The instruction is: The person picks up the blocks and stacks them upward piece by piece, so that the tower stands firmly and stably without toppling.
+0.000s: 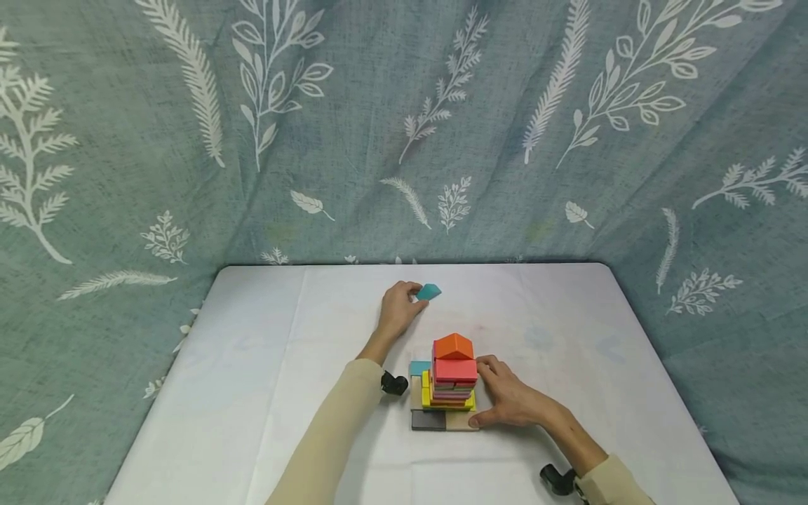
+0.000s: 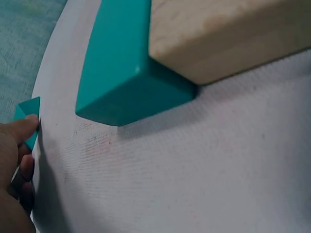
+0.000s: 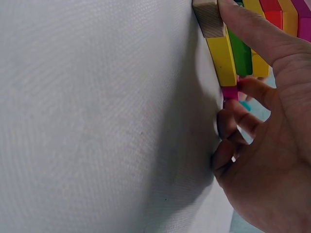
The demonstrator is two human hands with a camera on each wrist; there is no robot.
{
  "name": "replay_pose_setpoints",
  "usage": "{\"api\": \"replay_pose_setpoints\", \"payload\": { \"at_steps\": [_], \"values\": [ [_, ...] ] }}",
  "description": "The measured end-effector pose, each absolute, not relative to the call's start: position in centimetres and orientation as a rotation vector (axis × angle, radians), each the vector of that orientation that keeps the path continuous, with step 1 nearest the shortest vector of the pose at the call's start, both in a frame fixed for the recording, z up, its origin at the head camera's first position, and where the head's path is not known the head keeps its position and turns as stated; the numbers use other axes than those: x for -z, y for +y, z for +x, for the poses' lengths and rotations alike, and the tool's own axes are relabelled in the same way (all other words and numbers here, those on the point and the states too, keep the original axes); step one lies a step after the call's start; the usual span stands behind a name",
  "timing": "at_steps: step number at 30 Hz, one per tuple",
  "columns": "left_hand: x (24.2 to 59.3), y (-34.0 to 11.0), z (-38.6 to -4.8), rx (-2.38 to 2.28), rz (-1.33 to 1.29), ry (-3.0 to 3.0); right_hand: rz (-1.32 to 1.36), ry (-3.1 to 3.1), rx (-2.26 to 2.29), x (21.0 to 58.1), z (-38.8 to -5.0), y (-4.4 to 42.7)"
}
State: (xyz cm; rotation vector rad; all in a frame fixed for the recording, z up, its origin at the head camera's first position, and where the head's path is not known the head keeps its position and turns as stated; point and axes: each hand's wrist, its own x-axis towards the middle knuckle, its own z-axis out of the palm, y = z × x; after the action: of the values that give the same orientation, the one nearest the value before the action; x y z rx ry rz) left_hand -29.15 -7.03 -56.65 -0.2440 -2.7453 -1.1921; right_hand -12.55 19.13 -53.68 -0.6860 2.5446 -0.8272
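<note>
Near the table's back edge, my left hand (image 1: 396, 310) pinches a teal triangular block (image 1: 430, 292) between thumb and fingers. Closer to me stands a stacked block building, topped by an orange roof-shaped block (image 1: 453, 346) over a red block (image 1: 456, 370). My right hand (image 1: 514, 398) rests at the building's right side with its fingers spread. In the right wrist view its thumb touches a wooden base block (image 3: 210, 19), and the index fingertip is at a magenta block (image 3: 229, 92). Yellow (image 3: 221, 60) and green (image 3: 241, 53) blocks show between them.
A dark grey block (image 1: 428, 421) forms the front left of the base, and a teal block (image 1: 419, 367) its back left corner. The white tabletop (image 1: 265, 393) is backed by a patterned blue-green cloth (image 1: 366, 126). A small black device sits at each wrist.
</note>
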Motion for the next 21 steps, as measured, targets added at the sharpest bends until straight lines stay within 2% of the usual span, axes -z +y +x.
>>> {"api": "replay_pose_setpoints", "payload": {
  "at_steps": [11,15,21],
  "values": [
    [54.7,-7.0,-28.5,1.323,-0.150,-2.692,-0.683,2.548,0.836,53.7,-12.4,19.1],
    [51.7,-7.0,-27.3,1.413,-0.234,-2.569,-0.688,2.539,0.851,53.7,-12.5,19.0],
    [45.8,-7.5,-23.4,1.413,-0.541,-2.332,-0.664,2.543,0.853,53.8,-12.6,19.1]
  ]
}}
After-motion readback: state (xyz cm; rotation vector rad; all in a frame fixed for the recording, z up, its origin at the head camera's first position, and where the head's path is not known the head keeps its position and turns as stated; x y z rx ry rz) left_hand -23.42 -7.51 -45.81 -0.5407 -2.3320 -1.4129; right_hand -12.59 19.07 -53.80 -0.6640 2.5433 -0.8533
